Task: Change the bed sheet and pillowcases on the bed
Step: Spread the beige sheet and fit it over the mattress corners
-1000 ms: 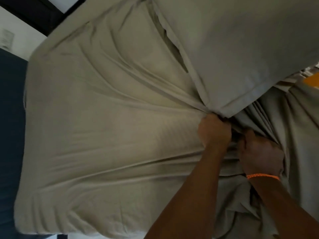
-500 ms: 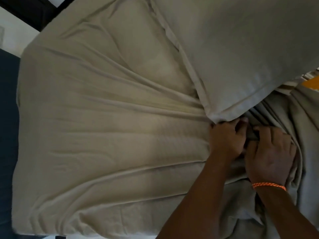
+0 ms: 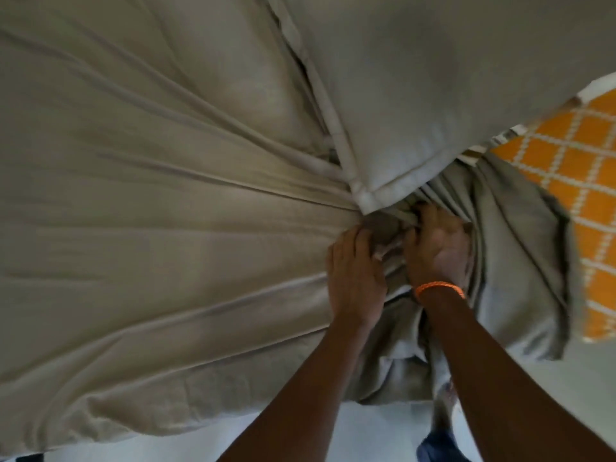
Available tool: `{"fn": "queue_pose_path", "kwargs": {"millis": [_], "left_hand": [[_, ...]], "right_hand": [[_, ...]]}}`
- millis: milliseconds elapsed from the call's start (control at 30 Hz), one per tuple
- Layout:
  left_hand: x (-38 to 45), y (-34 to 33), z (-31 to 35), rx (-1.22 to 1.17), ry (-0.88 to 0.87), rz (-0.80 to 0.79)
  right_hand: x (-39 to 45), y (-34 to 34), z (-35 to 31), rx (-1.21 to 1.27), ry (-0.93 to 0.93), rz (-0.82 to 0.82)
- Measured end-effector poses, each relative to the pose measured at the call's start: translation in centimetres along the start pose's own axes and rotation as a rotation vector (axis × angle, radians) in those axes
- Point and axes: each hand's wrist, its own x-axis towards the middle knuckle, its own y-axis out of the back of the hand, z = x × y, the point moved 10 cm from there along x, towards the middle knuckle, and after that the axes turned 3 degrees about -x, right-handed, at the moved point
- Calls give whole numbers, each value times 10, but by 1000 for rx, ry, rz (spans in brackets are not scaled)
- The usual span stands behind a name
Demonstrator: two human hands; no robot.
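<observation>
Left hand (image 3: 355, 278) and right hand (image 3: 436, 251) are both clutching bunched bed sheet (image 3: 150, 228), gathered between them just below the pillow (image 3: 433, 95) corner. Sheet-removal step is likely underway; next move probably needs pulling the bunch off the bed.

I'm in a home bedroom: a bed (image 3: 100, 378) under a creased beige sheet (image 3: 150, 228), pillow (image 3: 450, 78) at its right edge, orange patterned cushion (image 3: 580, 181) beside it.
</observation>
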Motion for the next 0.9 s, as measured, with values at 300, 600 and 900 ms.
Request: {"fn": "queue_pose_path", "kwargs": {"millis": [300, 600, 900], "left_hand": [[-64, -58, 105, -7, -94, -138], [-38, -121, 248, -49, 277, 46], [25, -167, 432, -469, 309, -33]], "right_hand": [[-35, 35, 143, -139, -409, -131], [8, 96, 303, 235, -182, -527], [94, 217, 366, 356, -102, -485]]}}
